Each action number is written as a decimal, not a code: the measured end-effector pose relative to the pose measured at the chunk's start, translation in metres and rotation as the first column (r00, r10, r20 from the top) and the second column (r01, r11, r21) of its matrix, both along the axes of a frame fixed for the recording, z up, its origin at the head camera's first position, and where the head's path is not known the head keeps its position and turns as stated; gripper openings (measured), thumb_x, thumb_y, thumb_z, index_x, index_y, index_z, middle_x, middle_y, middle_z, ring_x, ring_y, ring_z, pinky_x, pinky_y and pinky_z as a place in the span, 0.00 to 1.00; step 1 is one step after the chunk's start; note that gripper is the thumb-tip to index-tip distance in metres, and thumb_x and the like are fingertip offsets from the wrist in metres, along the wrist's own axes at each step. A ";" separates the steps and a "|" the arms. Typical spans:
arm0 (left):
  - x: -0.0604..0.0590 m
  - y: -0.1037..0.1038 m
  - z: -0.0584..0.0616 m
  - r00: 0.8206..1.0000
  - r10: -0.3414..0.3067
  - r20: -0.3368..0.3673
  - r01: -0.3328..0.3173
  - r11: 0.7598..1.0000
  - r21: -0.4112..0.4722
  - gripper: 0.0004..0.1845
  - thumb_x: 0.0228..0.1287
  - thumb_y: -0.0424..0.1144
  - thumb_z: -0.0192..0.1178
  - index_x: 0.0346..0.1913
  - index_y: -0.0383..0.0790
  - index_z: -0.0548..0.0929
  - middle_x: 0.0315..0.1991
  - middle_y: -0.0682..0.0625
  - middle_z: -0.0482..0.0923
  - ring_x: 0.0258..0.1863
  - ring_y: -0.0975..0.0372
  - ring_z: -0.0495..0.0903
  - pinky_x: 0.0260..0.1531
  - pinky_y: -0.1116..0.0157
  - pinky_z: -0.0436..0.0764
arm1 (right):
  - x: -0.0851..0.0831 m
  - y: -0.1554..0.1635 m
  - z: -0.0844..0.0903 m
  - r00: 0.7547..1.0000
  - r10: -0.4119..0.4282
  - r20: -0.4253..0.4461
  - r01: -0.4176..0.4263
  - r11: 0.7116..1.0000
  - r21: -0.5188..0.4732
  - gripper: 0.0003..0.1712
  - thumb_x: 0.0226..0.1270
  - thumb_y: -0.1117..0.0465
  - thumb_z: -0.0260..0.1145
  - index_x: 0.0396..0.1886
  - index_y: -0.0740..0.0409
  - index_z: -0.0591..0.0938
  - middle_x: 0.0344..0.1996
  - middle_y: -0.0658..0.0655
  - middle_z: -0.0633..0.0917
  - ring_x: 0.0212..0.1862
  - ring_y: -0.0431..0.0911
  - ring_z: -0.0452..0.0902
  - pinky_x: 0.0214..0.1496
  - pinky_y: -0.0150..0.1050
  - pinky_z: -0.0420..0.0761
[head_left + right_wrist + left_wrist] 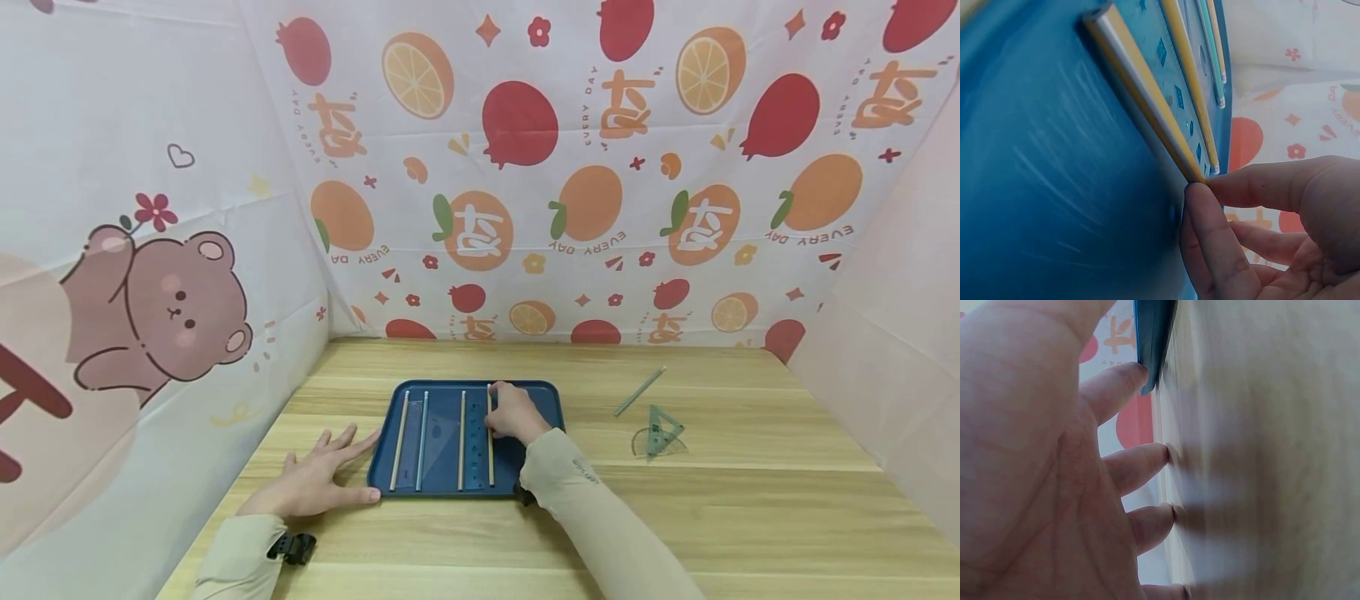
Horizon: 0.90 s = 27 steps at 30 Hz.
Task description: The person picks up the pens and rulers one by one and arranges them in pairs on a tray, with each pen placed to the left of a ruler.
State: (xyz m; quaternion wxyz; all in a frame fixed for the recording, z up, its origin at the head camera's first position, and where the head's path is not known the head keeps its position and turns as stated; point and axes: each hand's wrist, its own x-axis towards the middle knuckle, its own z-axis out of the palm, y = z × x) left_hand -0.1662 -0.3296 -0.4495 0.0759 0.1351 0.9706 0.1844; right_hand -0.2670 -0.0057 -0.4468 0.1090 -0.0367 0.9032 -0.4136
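Pinching the far end of a yellow pencil (491, 437) is my right hand (513, 414), thumb and forefinger closed on its tip, as the right wrist view shows at close range (1147, 94). Item lies in the blue tray (536, 396), rightmost of four sticks there, long axis running near to far, parallel to the other three. The hand sits at the far right part of the tray, so the pencil stretches from the fingers back toward me.

Other sticks in the tray, left to right: a yellow pencil (399, 440), a pale blue pencil (422, 440), a yellow pencil (462, 440). Clear rulers lie under them; I cannot tell how many.

Left hand (318, 479): flat on the wooden table (750, 517), fingers spread and straight, holding nothing, one fingertip touching the tray's near left edge (1150, 344).

On the table right of the tray, well apart from both hands: a green pencil (639, 392) lying slantwise, and just near it a set square with a protractor (658, 435).
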 end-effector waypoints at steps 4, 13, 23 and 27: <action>0.000 0.000 -0.001 1.000 -0.006 -0.015 0.006 1.000 -0.005 0.53 0.61 0.71 0.71 0.85 0.54 0.65 0.84 0.27 0.54 0.78 0.18 0.48 0.58 0.08 0.46 | 0.001 -0.003 0.000 1.000 0.001 -0.013 -0.001 0.999 0.037 0.36 0.74 0.70 0.69 0.79 0.58 0.73 0.64 0.71 0.83 0.28 0.44 0.87 0.33 0.37 0.87; 0.000 -0.001 -0.003 1.000 -0.011 -0.021 0.011 1.000 -0.005 0.53 0.60 0.71 0.71 0.84 0.54 0.65 0.84 0.28 0.54 0.78 0.17 0.49 0.58 0.08 0.46 | 0.004 -0.006 0.002 0.997 0.045 -0.070 -0.036 0.992 0.124 0.31 0.75 0.68 0.68 0.76 0.64 0.75 0.56 0.68 0.87 0.26 0.44 0.85 0.33 0.39 0.83; 0.001 -0.001 -0.001 1.000 -0.010 -0.021 0.010 1.000 -0.005 0.53 0.60 0.71 0.71 0.84 0.54 0.66 0.84 0.28 0.54 0.78 0.18 0.49 0.58 0.08 0.46 | 0.007 -0.006 0.003 0.997 0.051 -0.065 -0.042 0.990 0.133 0.29 0.74 0.69 0.69 0.73 0.66 0.77 0.48 0.66 0.87 0.27 0.46 0.84 0.33 0.41 0.84; 0.001 0.000 0.000 1.000 -0.011 -0.021 0.011 1.000 -0.009 0.53 0.60 0.71 0.71 0.84 0.54 0.66 0.84 0.27 0.54 0.78 0.18 0.49 0.58 0.08 0.47 | 0.010 -0.007 0.005 0.997 0.052 -0.051 -0.045 0.991 0.126 0.28 0.74 0.68 0.70 0.71 0.68 0.77 0.41 0.64 0.87 0.27 0.46 0.85 0.32 0.40 0.83</action>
